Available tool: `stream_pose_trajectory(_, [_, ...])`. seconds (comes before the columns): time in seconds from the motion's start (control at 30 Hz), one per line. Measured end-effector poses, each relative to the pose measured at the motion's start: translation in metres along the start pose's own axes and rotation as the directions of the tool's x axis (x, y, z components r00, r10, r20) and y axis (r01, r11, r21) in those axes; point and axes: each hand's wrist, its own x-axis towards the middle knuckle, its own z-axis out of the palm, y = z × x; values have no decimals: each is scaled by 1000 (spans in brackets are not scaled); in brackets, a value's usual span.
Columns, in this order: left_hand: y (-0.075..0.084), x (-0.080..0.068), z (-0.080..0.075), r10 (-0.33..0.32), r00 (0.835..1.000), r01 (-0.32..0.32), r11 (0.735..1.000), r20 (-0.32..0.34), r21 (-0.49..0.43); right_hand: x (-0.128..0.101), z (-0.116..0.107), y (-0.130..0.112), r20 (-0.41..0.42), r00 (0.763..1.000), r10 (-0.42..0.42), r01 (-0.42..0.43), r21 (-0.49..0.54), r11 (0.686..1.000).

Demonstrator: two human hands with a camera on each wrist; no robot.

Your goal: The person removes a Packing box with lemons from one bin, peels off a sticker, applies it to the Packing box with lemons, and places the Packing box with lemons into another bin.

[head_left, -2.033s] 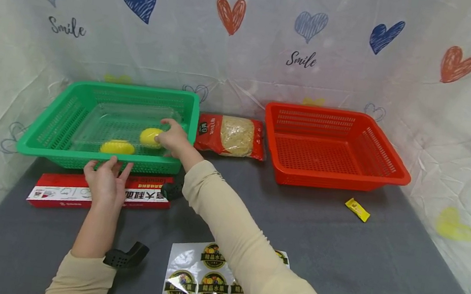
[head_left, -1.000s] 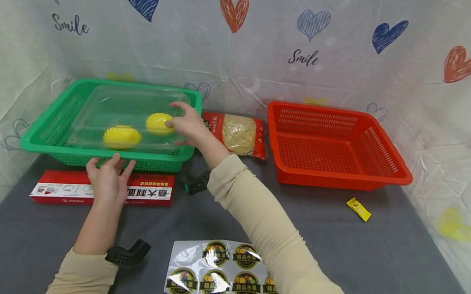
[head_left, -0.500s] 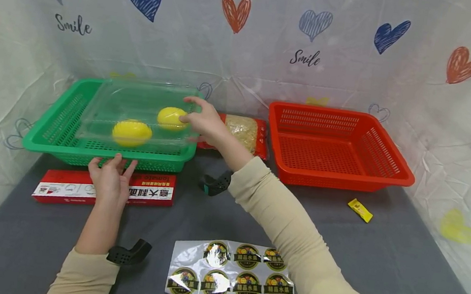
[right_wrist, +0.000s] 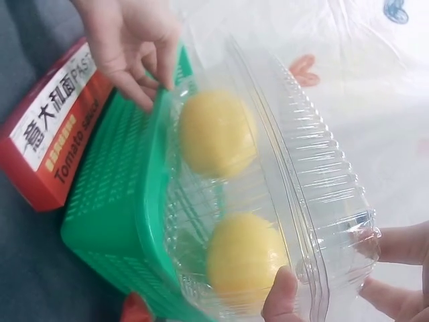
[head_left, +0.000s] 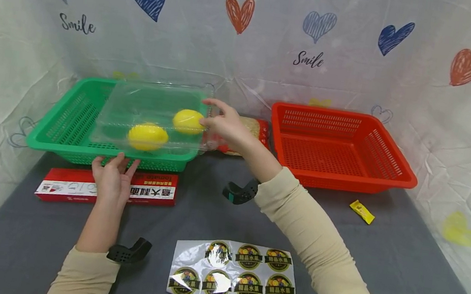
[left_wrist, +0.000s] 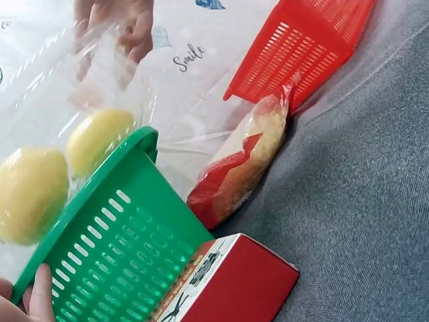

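My right hand (head_left: 225, 123) grips the right end of a clear plastic clamshell box (head_left: 156, 106), thumb (right_wrist: 285, 295) under its rim. Two yellow lemons (head_left: 148, 136) (head_left: 188, 121) lie inside the box, which hangs tilted just above the green basket (head_left: 65, 119), over its right front corner. In the right wrist view the box (right_wrist: 301, 174) and its lemons (right_wrist: 216, 132) fill the frame. My left hand (head_left: 112, 178) rests with straight fingers on the green basket's front rim (right_wrist: 114, 201), holding nothing.
A red tomato sauce box (head_left: 65, 186) lies in front of the green basket. A red noodle pack (head_left: 256, 127) sits between that and the red basket (head_left: 343, 146). A sticker sheet (head_left: 234, 271) lies near me, a yellow sachet (head_left: 362, 211) at right.
My right hand has lifted the clear box with the lemons up from the green basket's floor and carried it rightward. My left hand has stayed on the basket's front rim.
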Motion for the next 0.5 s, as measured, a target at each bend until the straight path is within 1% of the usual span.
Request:
stream_pose_trajectory(0.1, [-1,1,-1,3,1000,-3,1000,10,-16,-8,-8,1,8,1000,-5,5,-10,1000])
stream_pose_trajectory(0.3, [-1,2,-2,12,1000,-11,1000,23,-23,-24,-22,4,15,999,35,-35,6,999])
stream_pose_trajectory(0.5, [-2,1,-3,28,999,-28,1000,31,-15,-37,-33,7,2,1000,14,-14,-2,1000])
